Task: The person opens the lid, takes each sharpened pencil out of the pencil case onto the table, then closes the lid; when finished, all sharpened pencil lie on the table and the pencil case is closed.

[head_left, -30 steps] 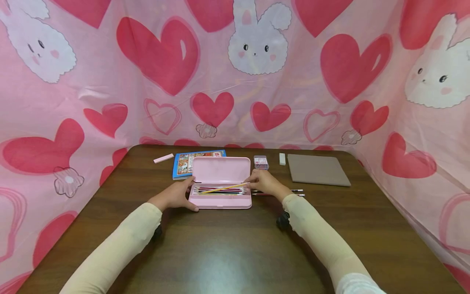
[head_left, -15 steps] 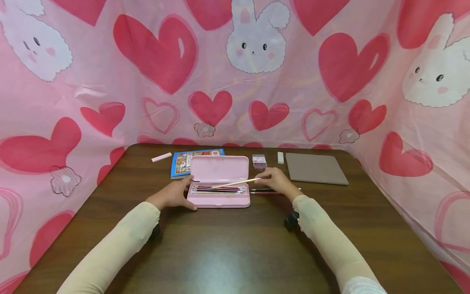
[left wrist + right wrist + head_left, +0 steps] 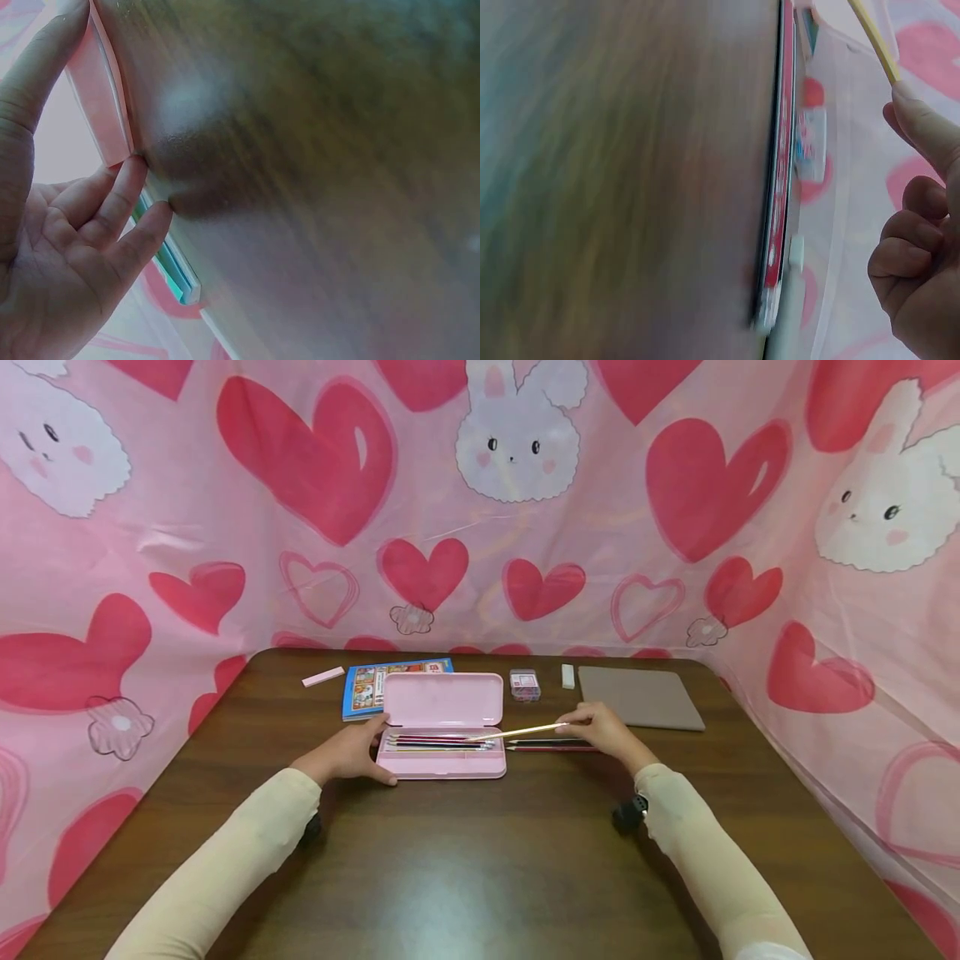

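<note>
the left hand [image 3: 347, 752] is spread wide while the right hand [image 3: 604, 732] pinches.

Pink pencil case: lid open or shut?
Open. In the head view the lid is swung back behind the pink pencil case, exposing the pencils lying inside.

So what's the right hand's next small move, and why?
Probably draw the yellow pencil further right, clear of the pink case: the right hand pinches one end and has carried it rightward, the other end still overlaps the case in the head view, and two pencils lie on the table beside the case.
</note>
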A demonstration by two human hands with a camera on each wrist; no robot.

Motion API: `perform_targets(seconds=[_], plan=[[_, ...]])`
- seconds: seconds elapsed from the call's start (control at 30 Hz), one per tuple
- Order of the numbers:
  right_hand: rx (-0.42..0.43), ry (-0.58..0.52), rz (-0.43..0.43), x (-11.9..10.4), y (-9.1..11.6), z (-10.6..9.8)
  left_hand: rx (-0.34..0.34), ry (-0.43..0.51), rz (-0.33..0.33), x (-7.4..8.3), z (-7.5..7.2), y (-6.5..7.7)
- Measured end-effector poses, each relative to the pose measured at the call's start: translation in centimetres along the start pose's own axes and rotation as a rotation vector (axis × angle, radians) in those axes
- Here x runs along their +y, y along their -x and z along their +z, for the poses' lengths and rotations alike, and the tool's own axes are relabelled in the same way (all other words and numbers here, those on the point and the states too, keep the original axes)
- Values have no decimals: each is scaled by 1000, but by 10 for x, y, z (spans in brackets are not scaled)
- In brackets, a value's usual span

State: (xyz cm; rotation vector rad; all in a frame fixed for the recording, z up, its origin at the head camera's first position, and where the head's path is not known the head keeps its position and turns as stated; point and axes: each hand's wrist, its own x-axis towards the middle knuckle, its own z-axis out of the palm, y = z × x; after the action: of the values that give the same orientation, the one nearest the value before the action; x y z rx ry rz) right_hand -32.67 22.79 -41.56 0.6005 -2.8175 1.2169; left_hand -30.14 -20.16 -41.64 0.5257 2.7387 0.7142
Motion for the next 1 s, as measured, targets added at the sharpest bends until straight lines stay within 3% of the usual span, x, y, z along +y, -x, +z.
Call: perform_targets(seconds=[0.33, 0.6, 0.87, 1.0], plan=[[67, 65, -11, 17, 29, -26, 6, -13, 19, -2, 0, 1], [92, 56, -52, -1, 55, -43, 7, -15, 24, -3, 0, -2], [46, 55, -41, 36, 56, -42, 5, -6, 30, 0, -1, -1], [13, 57, -28, 42, 54, -39, 7, 3, 25, 2, -1, 1]])
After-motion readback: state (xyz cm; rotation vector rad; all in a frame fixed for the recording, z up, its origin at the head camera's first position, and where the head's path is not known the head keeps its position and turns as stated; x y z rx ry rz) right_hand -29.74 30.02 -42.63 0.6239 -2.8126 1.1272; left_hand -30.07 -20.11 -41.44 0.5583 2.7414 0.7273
